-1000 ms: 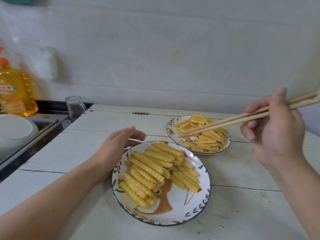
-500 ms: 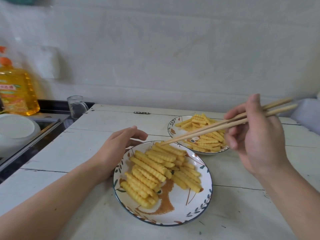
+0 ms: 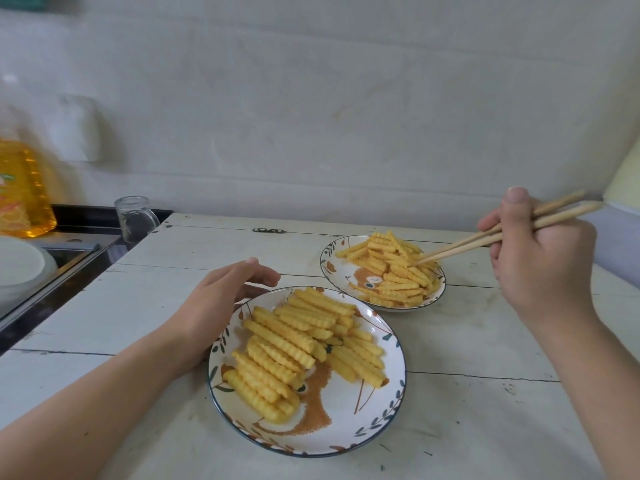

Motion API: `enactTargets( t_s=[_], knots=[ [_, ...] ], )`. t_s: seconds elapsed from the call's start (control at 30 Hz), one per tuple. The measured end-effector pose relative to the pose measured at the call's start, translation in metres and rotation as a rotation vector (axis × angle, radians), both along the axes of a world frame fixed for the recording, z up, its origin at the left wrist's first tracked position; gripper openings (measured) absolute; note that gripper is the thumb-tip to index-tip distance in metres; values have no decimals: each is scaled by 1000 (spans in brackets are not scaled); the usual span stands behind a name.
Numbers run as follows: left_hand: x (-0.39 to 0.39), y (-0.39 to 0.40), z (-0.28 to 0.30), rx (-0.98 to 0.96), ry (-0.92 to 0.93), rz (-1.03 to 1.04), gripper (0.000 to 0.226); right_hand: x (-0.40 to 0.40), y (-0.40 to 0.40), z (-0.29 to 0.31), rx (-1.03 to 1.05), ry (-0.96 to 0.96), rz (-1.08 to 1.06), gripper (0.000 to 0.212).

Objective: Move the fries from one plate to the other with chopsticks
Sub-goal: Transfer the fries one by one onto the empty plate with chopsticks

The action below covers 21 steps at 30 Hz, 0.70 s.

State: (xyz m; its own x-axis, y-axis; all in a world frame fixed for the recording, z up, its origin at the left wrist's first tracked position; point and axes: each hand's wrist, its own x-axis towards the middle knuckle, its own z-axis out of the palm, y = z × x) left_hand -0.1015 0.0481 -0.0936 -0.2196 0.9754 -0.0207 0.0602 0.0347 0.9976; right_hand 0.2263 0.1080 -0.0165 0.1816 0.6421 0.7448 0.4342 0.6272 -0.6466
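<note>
Gripping the chopsticks (image 3: 498, 241), the right hand (image 3: 540, 268) sets their tips among fries (image 3: 394, 268) on the far plate (image 3: 437, 296); beside the near plate (image 3: 388, 420), the left hand (image 3: 221, 303) rests loosely curled, holding nothing.

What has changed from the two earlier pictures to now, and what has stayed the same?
The right hand keeps gripping the chopsticks. Half a second ago their tips were at the far edge of the near plate; now they are down among the fries on the far plate. No fry is held. The left hand still rests by the near plate; both plates are unmoved.
</note>
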Motion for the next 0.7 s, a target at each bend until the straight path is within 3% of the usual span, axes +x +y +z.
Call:
enactTargets(
  t_s=[0.17, 0.4, 0.53, 0.7],
  knots=[
    [0, 0, 0, 9, -6, 2, 44, 4, 7, -2, -57, -48, -15, 56],
    [1, -1, 1, 8, 4, -2, 45, -1, -1, 5, -56, 268, 36, 59],
    [0, -2, 1, 12, 15, -2, 45, -21, -11, 9, -169, 562, 314, 64],
    [2, -2, 2, 0, 1, 1, 45, -50, -26, -4, -286, 447, 503, 63]
  ],
)
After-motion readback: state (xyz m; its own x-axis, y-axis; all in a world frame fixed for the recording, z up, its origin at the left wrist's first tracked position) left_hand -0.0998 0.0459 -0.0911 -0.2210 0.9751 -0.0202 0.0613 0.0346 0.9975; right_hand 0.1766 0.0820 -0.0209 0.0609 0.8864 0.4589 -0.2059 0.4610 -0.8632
